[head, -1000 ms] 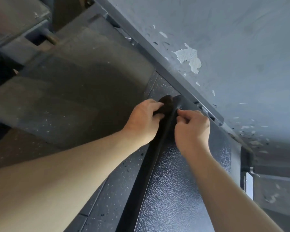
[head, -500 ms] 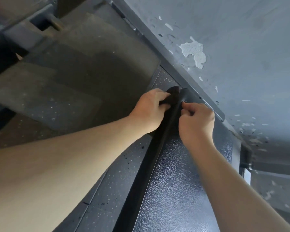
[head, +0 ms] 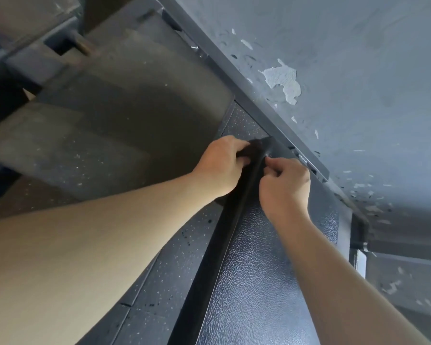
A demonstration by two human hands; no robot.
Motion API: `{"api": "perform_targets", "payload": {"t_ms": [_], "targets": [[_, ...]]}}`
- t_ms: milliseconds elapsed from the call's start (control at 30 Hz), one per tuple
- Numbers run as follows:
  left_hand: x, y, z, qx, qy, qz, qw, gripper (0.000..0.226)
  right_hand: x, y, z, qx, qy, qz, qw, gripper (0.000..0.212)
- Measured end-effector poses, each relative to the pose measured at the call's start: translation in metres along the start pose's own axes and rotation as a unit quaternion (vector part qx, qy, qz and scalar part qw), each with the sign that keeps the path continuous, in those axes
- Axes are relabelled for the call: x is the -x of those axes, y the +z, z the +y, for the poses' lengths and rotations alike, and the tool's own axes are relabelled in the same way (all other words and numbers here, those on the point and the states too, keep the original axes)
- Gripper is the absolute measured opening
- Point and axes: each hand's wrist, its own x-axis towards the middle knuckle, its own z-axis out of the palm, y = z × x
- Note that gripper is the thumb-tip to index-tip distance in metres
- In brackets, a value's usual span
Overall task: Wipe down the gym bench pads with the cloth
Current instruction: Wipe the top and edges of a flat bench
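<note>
1. Head view, looking down the bench pad [head: 259,270]: black pebbled vinyl. Its long axis runs from the bottom of frame up and away to the hands.
2. Far end of the pad sits just beside a dark rail [head: 271,115] at the foot of a wall [head: 358,58] with flaking paint. Speckled rubber floor [head: 159,282] to the left.
3. Left hand [head: 222,165]: fingers curled round a dark cloth [head: 249,150], bunched over the pad's far left corner and side edge.
4. Right hand [head: 286,185]: on the pad top, fingers curled, thumb and forefinger drawn together near the cloth. Whether they pinch cloth, seam or nothing, I cannot tell (black on black).
5. Both hands are at the far end. The left is nearer the side edge, the right nearer the top face.
6. Judgement: corner work in hand. All the unwiped length lies toward the body, so the next stroke likely pulls back along the long axis.
7. Risk: the cloth slipping down the side, out of sight.
</note>
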Motion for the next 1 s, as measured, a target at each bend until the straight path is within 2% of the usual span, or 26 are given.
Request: {"api": "perform_targets", "payload": {"t_ms": [100, 233, 333, 600, 767, 867, 1000], "targets": [[0.015, 0.000, -0.002, 0.015, -0.001, -0.003, 1.000, 0.027, 0.001, 0.000, 0.000, -0.004, 0.005, 0.004, 1.000, 0.032], [0.077, -0.007, -0.008, 0.063, 0.003, 0.004, 0.998, 0.025, 0.003, 0.001, 0.000, -0.012, 0.012, 0.005, 1.000, 0.032], [0.110, -0.013, -0.010, 0.073, -0.013, -0.017, 0.997, 0.025, 0.003, 0.001, -0.002, -0.014, 0.017, 0.004, 1.000, 0.032], [0.058, -0.007, 0.000, 0.055, -0.050, -0.008, 0.997, 0.027, 0.005, 0.002, -0.004, -0.027, 0.020, 0.005, 0.999, 0.034], [0.093, -0.011, -0.008, 0.104, -0.070, -0.023, 0.992, 0.021, 0.007, -0.002, -0.003, -0.054, 0.037, -0.008, 0.998, 0.034], [0.122, -0.019, -0.013, 0.125, -0.094, -0.057, 0.986, 0.019, 0.021, -0.010, -0.001, -0.093, 0.047, 0.021, 0.994, 0.035], [0.143, -0.028, -0.012, 0.098, -0.069, -0.081, 0.990, 0.014, 0.047, -0.012, -0.003, -0.161, 0.067, 0.087, 0.981, 0.029]]}}
